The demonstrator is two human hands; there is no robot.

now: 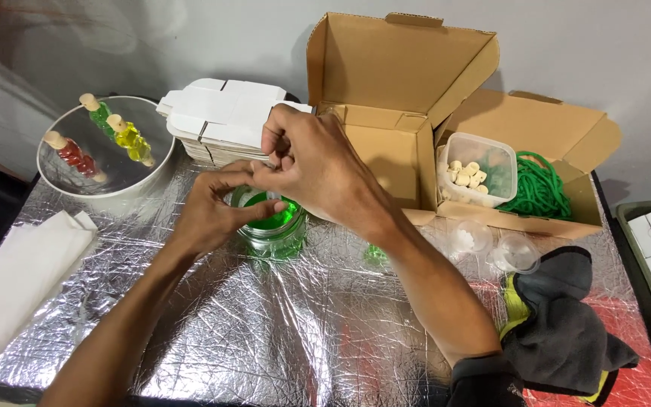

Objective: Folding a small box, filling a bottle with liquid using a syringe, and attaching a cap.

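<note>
Both hands — left hand, right hand — pinch something small, hidden, over the green jar's rim, foil open ahead.

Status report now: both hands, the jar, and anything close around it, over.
Left hand and right hand meet above the clear glass jar of green liquid, fingertips pinching something small, too hidden to identify. Stack of flat white cartons close behind.

Plain grey wall behind; table covered in crinkled silver foil.
</note>
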